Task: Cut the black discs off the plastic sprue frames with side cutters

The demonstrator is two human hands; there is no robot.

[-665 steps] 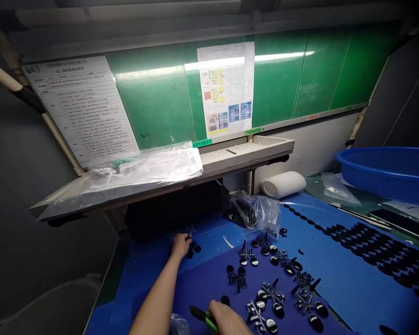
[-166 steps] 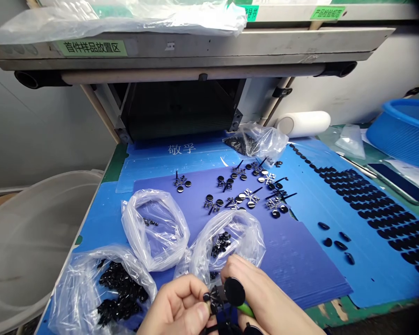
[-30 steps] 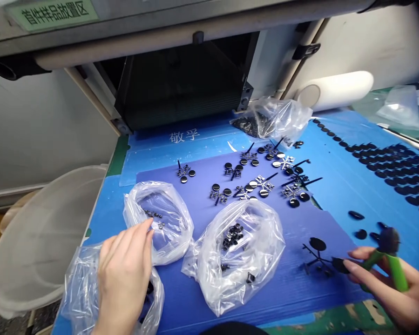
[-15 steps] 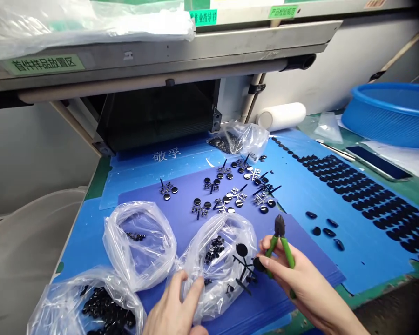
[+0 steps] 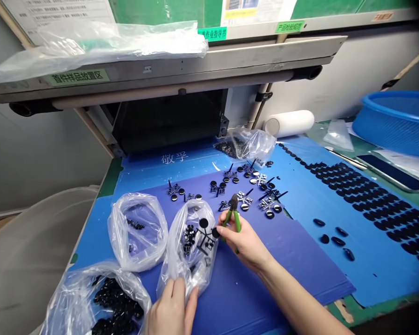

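Observation:
My left hand [image 5: 172, 304] is closed on the near rim of a clear plastic bag [image 5: 164, 274], its fingertips pinching the film. Small black parts [image 5: 189, 237] lie inside this bag. My right hand [image 5: 242, 239] holds green-handled side cutters [image 5: 236, 222], jaws pointing up. Between its thumb and fingers it also pinches a black disc on a branched plastic sprue [image 5: 206, 239], which hangs over the bag's right side. Further sprues with glossy discs [image 5: 244, 207] lie spread out beyond my hands.
Left of the held bag stand another open bag [image 5: 113, 232] and a bag of black parts [image 5: 61, 288]. Rows of black discs [image 5: 363, 190] cover the right side, with several loose pieces [image 5: 338, 241] nearby. A phone [image 5: 393, 172] and a blue basket [image 5: 394, 123] are farther right.
My left hand has closed on the bag's near rim, and the bag has narrowed and shifted left. My right hand has moved left and away with the cutters and sprue. The view has tilted up.

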